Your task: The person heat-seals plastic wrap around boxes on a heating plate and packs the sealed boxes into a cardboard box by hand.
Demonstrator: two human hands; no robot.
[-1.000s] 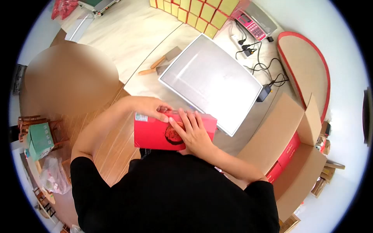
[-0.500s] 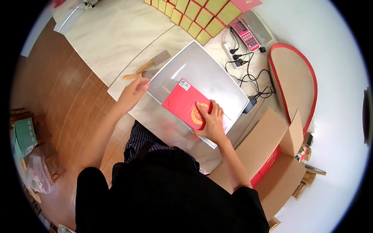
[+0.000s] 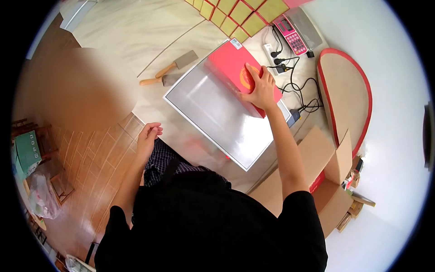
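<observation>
A red box point(image 3: 230, 58) with a yellow round emblem and a white label at its far corner stands over the back part of a silver metal platform point(image 3: 204, 111) with a white rim. My right hand point(image 3: 262, 90) grips it near its right end, thumb on the near edge and fingers spread across the top. The box's near side shows now, with its reflection in the shiny surface. Close to my waist, my left hand point(image 3: 150, 133) hangs off the table's front edge, fingers loosely bent and holding nothing.
Two wooden-handled scrapers point(image 3: 176, 63) lie left of the platform. Stacked gold boxes with red edges point(image 3: 231, 18), a pink keypad device point(image 3: 294, 41) and a power strip with cables point(image 3: 274, 56) sit behind. An open cardboard carton point(image 3: 294, 167) stands right. A blurred patch covers the left side.
My right hand has carried the red box away from me toward the platform's back edge. My left hand has drawn back from the platform's left corner toward my waist.
</observation>
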